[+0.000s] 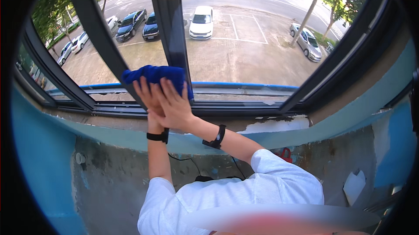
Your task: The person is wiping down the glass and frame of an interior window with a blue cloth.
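A folded blue cloth (pixel 157 75) lies against the dark window frame (pixel 167 32), near the lower end of its upright bars. Both palms press on the cloth with fingers spread. My left hand (pixel 149 96) is partly covered by my right hand (pixel 173 104), which crosses over it. The cloth hides the part of the frame and glass behind it. Each wrist has a black strap around it.
Below the window runs a ledge (pixel 226 123) with peeling paint. Blue walls (pixel 42 156) stand at both sides. On the grey floor (pixel 108 182) are a white pipe end (pixel 80 158), thin black cables, a red object (pixel 286 155) and a white scrap (pixel 354 187). Parked cars show outside.
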`<state>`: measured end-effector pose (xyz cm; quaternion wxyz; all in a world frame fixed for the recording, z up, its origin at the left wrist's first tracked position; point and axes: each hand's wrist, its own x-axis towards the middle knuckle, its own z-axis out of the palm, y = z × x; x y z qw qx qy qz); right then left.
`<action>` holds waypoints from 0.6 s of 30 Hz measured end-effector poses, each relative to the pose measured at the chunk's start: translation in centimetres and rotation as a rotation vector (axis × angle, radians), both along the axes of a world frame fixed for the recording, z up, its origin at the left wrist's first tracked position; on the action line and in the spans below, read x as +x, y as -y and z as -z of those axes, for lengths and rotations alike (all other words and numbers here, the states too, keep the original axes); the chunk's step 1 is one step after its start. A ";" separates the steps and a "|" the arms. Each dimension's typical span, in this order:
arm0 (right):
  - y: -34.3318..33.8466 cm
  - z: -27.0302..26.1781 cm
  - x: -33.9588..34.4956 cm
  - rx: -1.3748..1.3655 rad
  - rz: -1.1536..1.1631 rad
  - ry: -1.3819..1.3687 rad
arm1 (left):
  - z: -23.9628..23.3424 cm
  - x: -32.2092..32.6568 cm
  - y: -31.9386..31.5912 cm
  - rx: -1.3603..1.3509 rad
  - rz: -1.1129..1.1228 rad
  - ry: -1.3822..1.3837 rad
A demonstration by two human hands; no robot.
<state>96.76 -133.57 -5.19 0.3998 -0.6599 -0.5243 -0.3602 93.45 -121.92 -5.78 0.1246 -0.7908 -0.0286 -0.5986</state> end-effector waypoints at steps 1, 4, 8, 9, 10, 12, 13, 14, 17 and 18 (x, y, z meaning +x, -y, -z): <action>0.0 -1.6 -1.6 -0.081 -0.149 -0.085 | 1.1 -1.5 -2.3 -0.102 -0.019 0.079; 0.8 -3.7 -1.6 -0.152 -0.457 -0.105 | 0.0 -2.6 -4.8 -0.080 0.010 0.202; 4.3 -3.3 -2.3 -0.115 -0.519 -0.059 | 0.9 -4.6 -5.2 -0.581 -0.052 0.415; 5.8 -3.3 -2.1 -0.124 -0.534 -0.032 | 1.4 -5.4 -5.7 -0.737 -0.037 0.499; 7.7 -3.3 -1.7 -0.101 -0.521 -0.069 | 0.9 -5.6 -4.3 -0.813 -0.026 0.540; 12.6 -2.2 0.2 -0.096 -0.474 -0.108 | -1.2 -5.3 -0.6 -0.886 -0.010 0.577; 15.0 -1.6 1.4 -0.096 -0.434 -0.140 | -3.0 -4.1 2.2 -0.879 0.249 0.709; 17.6 -1.4 2.6 -0.092 -0.381 -0.160 | -4.7 -2.8 4.8 -0.860 0.508 0.840; 24.8 -3.2 4.9 -0.016 -0.242 -0.130 | -8.2 0.4 11.1 -0.646 0.539 0.761; 26.5 -4.7 5.3 0.047 -0.205 -0.091 | -10.3 3.3 12.8 -0.538 0.539 0.723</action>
